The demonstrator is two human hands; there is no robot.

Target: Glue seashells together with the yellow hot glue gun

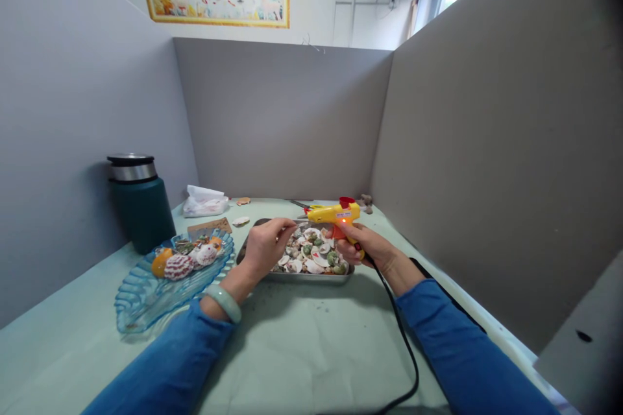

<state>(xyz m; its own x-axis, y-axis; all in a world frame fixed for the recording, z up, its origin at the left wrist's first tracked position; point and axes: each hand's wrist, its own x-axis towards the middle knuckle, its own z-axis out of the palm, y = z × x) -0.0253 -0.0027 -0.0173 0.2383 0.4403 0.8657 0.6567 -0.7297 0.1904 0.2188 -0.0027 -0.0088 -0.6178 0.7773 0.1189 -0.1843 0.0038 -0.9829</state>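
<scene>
My right hand [366,248] is wrapped round the handle of a yellow hot glue gun [333,213], whose small orange light glows. The gun's nozzle points left, towards my left hand [267,243]. That hand is closed in a pinch just short of the nozzle tip; whatever it holds, if anything, is too small to make out. Beneath both hands lies a metal tray [306,279] filled with white, brown and green seashells [316,258]. To the left, a blue clear shell-shaped dish [146,301] carries several shells [179,266], some orange, some striped or white.
A dark green flask [141,211] stands behind the dish. Beyond it are a tissue pack [204,201], a brown card [210,227] and a loose shell [241,222]. The gun's black cord [402,331] runs towards me. Grey partitions [282,117] enclose the table on three sides.
</scene>
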